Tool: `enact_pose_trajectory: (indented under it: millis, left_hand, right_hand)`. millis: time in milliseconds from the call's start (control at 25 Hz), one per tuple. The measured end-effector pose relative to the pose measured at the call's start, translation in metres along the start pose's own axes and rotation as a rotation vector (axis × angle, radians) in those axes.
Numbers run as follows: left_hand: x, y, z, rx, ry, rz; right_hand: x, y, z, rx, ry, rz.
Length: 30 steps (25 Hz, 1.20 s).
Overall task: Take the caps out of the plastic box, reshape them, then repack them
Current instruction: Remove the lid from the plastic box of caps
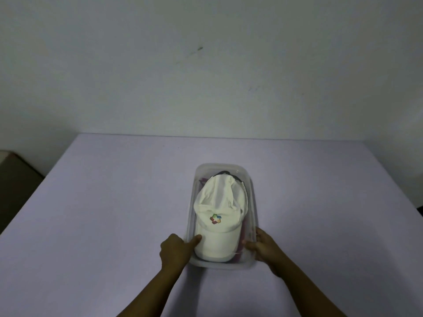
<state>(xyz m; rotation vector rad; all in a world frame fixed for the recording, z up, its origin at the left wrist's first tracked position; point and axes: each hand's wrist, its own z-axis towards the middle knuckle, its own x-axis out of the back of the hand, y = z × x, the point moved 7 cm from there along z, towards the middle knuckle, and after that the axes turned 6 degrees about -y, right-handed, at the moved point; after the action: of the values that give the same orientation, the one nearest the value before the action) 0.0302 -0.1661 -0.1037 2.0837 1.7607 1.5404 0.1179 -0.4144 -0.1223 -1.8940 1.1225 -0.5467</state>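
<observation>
A clear plastic box (251,193) stands in the middle of the table, long side pointing away from me. On top inside lies a white cap (219,202) with a small multicoloured logo, its brim toward me. Beneath it show a dark cap's edge (238,179) and a bit of maroon fabric (246,227). My left hand (175,250) grips the box's near left rim, its thumb over the rim against the white brim. At the near right corner my right hand (265,250) holds the box, thumb inside the wall, fingers outside.
The table (103,213) has a pale lilac cover and runs back to a plain wall (206,65). A dark piece of furniture (13,179) stands off the table's left edge.
</observation>
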Motion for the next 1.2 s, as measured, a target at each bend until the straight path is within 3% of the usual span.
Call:
enact_pose_trajectory:
  millis: [400, 760, 840, 960, 1040, 1200]
  left_hand:
    - [0.0, 0.001, -0.007, 0.059, -0.108, -0.031]
    - [0.005, 0.004, -0.022, 0.005, -0.096, -0.167]
    - [0.004, 0.005, -0.028, 0.017, -0.063, -0.33]
    - [-0.01, 0.017, -0.037, -0.001, -0.222, -0.928]
    - [-0.005, 0.019, -0.034, -0.044, -0.244, -1.117]
    - [0.054, 0.001, -0.012, -0.115, -0.146, -1.343]
  right_hand:
    - [-0.005, -0.008, 0.001, 0.025, -0.009, -0.092]
    - [-0.002, -0.007, 0.002, -0.061, -0.085, 0.04]
    - [-0.001, -0.003, 0.002, -0.071, -0.11, 0.091]
    - [0.004, 0.005, 0.001, -0.094, -0.1, 0.208]
    - [0.006, 0.004, -0.006, -0.106, -0.024, 0.172]
    - [0.012, -0.044, -0.038, 0.244, 0.456, -0.299]
